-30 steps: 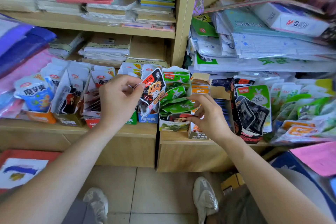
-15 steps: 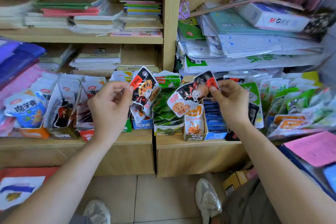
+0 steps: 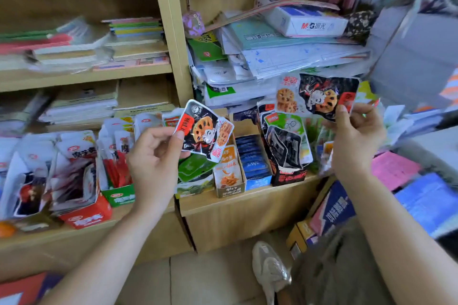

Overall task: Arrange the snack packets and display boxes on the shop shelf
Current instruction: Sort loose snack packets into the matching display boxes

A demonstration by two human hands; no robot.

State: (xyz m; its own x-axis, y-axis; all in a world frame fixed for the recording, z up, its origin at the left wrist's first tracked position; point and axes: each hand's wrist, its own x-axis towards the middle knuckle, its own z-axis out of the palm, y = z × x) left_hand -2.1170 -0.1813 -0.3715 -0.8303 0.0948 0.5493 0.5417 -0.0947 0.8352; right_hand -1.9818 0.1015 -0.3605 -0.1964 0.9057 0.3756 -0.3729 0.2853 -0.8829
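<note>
My left hand (image 3: 153, 158) pinches a black lotus-root snack packet (image 3: 205, 131) by its left edge, held up in front of the shelf. My right hand (image 3: 354, 136) pinches a second black lotus-root packet (image 3: 319, 95) by its right edge, raised higher at the right. Below them, open display boxes stand in a row on the low wooden shelf (image 3: 247, 198): a red box (image 3: 86, 215), a green box (image 3: 119, 195), an orange box (image 3: 229, 176), a blue box (image 3: 252, 158) and a black box (image 3: 287, 153) with tall packets.
Stacked notebooks and paper packs fill the upper shelves (image 3: 86, 74). A white M&G paper ream (image 3: 304, 22) lies on the pile at right. Cartons (image 3: 329, 208) stand on the floor at right, next to my shoe (image 3: 270, 270). A wooden upright (image 3: 173, 32) divides the shelf bays.
My right hand has lifted a packet out of the boxes and carried it up and to the right. The left hand has kept its packet raised. The camera has swung right.
</note>
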